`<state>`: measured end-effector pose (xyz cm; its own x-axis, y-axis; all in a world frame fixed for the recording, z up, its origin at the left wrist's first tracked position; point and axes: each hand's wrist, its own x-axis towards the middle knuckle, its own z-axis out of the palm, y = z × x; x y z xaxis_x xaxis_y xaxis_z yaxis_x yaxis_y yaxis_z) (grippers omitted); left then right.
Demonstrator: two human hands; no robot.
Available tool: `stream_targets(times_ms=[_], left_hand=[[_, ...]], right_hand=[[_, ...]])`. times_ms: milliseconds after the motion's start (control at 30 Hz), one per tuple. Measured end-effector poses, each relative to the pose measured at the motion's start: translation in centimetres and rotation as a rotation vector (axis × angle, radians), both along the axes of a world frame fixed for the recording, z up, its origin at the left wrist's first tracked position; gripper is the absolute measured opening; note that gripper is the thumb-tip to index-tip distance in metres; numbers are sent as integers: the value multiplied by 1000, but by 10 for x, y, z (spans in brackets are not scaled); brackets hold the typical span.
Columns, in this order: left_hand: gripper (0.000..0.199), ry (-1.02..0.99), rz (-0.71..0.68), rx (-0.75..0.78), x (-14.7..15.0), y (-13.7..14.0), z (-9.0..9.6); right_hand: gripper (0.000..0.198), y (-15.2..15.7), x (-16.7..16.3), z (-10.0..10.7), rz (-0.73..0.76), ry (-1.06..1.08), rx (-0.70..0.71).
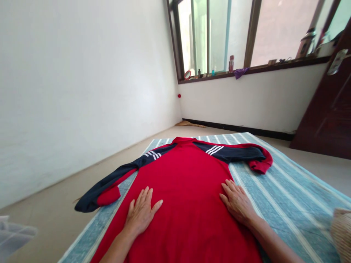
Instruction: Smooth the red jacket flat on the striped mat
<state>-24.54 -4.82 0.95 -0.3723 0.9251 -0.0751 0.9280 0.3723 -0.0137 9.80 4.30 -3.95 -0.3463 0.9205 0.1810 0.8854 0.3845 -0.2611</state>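
Observation:
A red jacket (183, 182) with navy sleeves and white shoulder stripes lies spread out, its collar at the far end. My left hand (141, 212) rests flat on the left part of its body, fingers spread and thumb out. On the right edge of the body lies my right hand (236, 199), also flat with fingers stretched. The left sleeve (109, 180) reaches out past the edge of the surface below. The right sleeve (241, 153) bends, its red cuff end folded back. The jacket's hem is out of view.
Under the jacket is a blue-and-white striped cloth (285, 197). A beige woven item (341, 230) sits at the right edge, a blurred translucent object (15, 233) at lower left. Beyond are a broom (189, 124), a dark door (323, 109) and a cluttered windowsill (263, 67).

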Motion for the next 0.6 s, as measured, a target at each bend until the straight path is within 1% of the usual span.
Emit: stream_targets(times_ms=[200, 400, 600], left_hand=[[80, 8, 4, -7, -1, 1, 0], [80, 24, 24, -67, 3, 1, 6], [81, 19, 38, -111, 0, 7, 10]], right_hand=[[48, -1, -2, 4, -11, 2, -16], [49, 0, -2, 5, -4, 2, -27], [50, 0, -4, 13, -8, 6, -99]])
